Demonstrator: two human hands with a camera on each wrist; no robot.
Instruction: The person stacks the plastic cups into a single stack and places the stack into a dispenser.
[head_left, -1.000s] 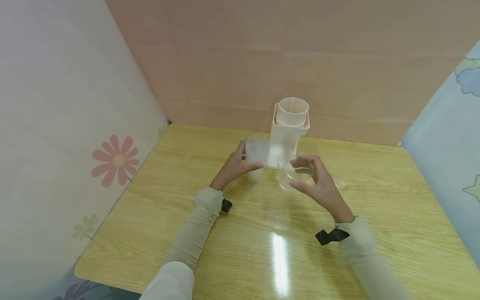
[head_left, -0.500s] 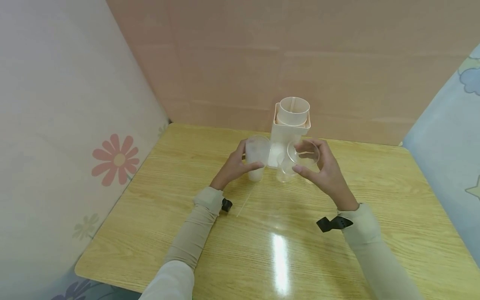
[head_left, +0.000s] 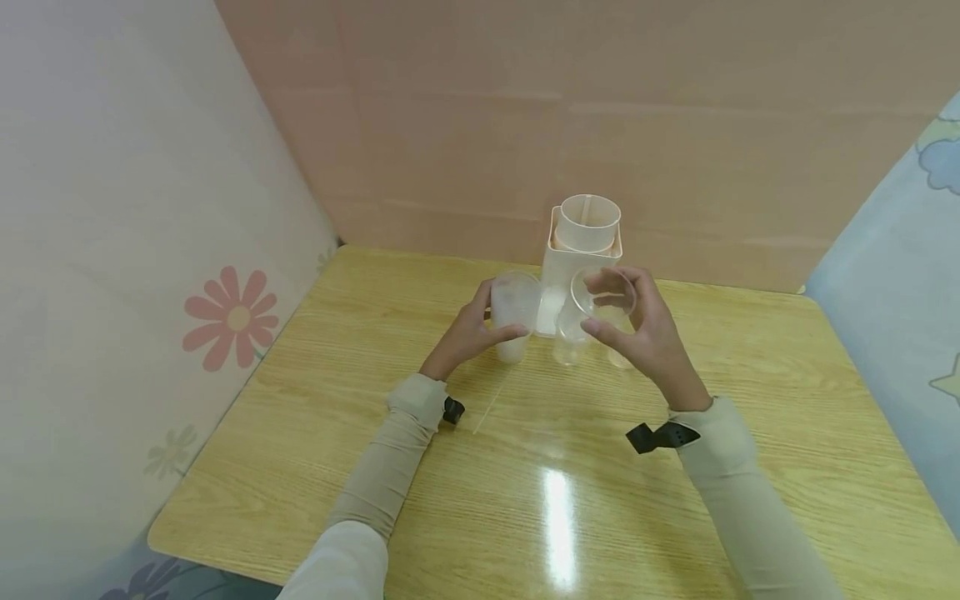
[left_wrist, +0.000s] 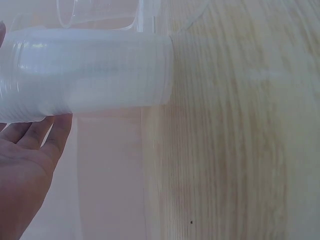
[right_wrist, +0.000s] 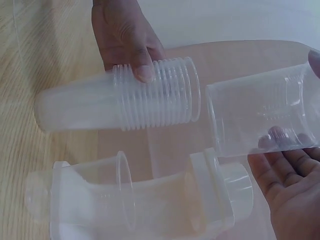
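Observation:
My left hand grips a stack of nested clear plastic cups, upright on the table as far as the head view shows. In my right hand, fingers and thumb curl round a single clear plastic cup, raised off the table with its rim up. Below it, another clear cup stands on the table; a second faint cup base shows under the right thumb. Behind them rises a white upright holder with a square collar and a round tube on top.
A thin pale strip lies on the wooden table, near the left wrist. The back wall stands close behind the holder. Printed sheets border the table at left and right.
My right hand has lifted its cup up and slightly right, away from the cup standing on the table. The left hand and its stack have stayed in place.

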